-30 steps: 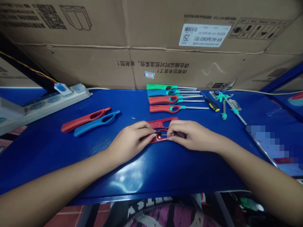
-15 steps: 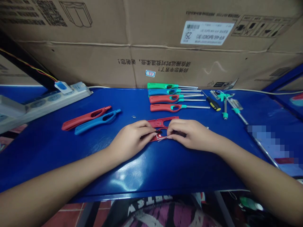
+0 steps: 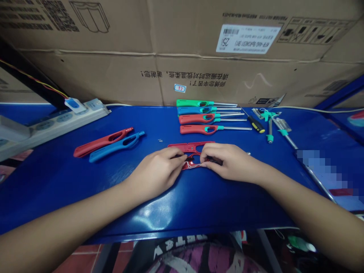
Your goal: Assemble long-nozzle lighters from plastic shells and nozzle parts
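Left hand [image 3: 163, 168] and right hand [image 3: 229, 161] pinch the shell [image 3: 185, 167], apparently steadying its wire [image 3: 195, 165]. The other half [image 3: 184, 147] lies just behind, handy

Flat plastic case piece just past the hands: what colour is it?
Red. The case piece shows best in the head view.

Upside-down "25" on white label [image 3: 248, 39]

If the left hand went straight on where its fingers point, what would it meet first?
Probably the right hand, across the nearer red casing half; the white wire between might come first, since depth is unclear.
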Tool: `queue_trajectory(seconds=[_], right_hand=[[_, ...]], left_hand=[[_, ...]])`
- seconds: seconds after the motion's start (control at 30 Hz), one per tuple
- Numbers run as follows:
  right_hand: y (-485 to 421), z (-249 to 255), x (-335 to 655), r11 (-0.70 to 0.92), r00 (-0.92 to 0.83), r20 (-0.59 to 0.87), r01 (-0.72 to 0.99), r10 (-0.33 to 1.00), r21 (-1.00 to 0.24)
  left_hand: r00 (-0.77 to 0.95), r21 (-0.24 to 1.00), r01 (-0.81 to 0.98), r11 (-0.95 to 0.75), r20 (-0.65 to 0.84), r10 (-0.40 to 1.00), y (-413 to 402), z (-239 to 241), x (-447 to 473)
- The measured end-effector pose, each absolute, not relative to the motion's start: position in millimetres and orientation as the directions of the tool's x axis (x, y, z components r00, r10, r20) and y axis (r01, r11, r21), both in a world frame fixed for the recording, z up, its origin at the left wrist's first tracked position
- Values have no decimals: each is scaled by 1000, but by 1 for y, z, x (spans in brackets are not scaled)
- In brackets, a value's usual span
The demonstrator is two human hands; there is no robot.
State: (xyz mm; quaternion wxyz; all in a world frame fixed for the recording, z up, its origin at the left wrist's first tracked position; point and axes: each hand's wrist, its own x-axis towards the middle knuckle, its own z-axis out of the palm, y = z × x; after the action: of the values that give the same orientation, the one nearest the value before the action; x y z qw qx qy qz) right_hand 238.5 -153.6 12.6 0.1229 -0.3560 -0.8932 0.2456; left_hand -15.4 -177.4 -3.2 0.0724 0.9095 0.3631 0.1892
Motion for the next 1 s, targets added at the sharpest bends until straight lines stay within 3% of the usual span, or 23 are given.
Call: queue_trajectory(seconds=[0.1, 0.27, 0.43, 0.67, 1.0], right_hand=[[-154, 13, 238, 622, -713, 45, 576, 699, -530], [-153, 14, 238, 624, -712, 43, 583, 701, -519], [-153, 13, 238, 642, -723, 42, 584, 690, -497], [-153, 13, 239, 651, -726, 45, 586, 686, -482], [-154, 13, 239, 665, -731, 70, 571, 678, -481]], left_hand=[[667, 220, 654, -723, 281, 689, -179, -2, -16], [599, 390, 634, -667, 298, 743, -176, -5, -16], [575, 409, 638, -652, 309, 757, -175, -7, -14], [628, 281, 686, -671, 238, 741, -179, -2, -15], [708, -37, 705, -709, 105, 698, -196, 16, -9]])
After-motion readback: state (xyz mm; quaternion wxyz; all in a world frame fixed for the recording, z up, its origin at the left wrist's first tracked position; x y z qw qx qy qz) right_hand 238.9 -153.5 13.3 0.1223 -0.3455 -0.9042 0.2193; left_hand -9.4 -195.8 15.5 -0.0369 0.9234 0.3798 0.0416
